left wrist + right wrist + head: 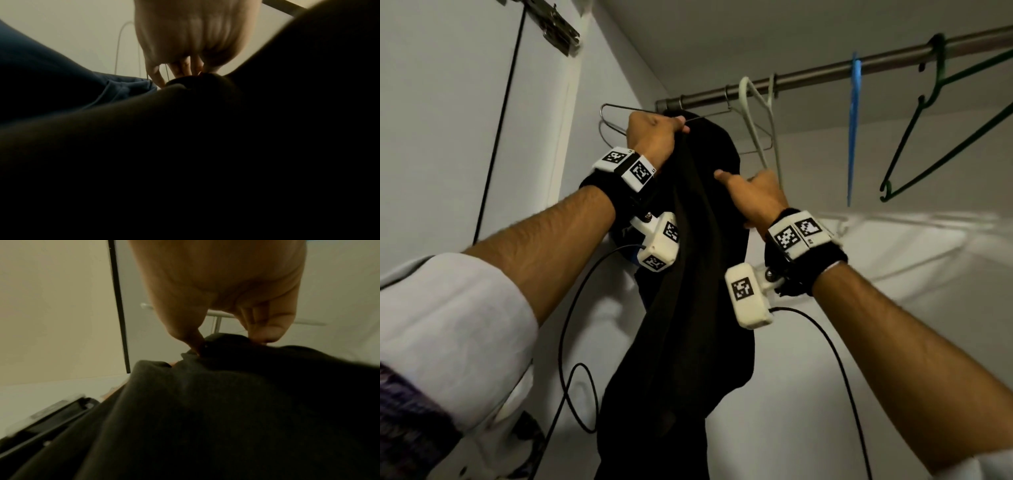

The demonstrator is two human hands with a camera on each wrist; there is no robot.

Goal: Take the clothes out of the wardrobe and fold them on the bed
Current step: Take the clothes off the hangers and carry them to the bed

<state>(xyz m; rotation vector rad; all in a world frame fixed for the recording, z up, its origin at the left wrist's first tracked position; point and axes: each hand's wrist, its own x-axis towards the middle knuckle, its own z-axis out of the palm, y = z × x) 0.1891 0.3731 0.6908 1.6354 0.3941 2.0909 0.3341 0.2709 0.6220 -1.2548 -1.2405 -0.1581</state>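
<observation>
Under the rail (825, 68), a black garment (688, 274) hangs from a wire hanger (616, 118) at the wardrobe's left end. Step in hand, by the look of it: freeing the garment from its hanger. The left hand (654, 133) grips fabric and wire together at the top; the right hand (753, 195) pinches the cloth lower down, thumb and fingers closed on a fold. The next move likely calls for slipping the cloth off the wire, or lifting the hook clear of the rail. Alongside hang a pale hanger (760, 120), a blue hanger (854, 130) and a green hanger (941, 137), all bare. Wrist-camera cables (571, 329) dangle near the fabric and could snag.
</observation>
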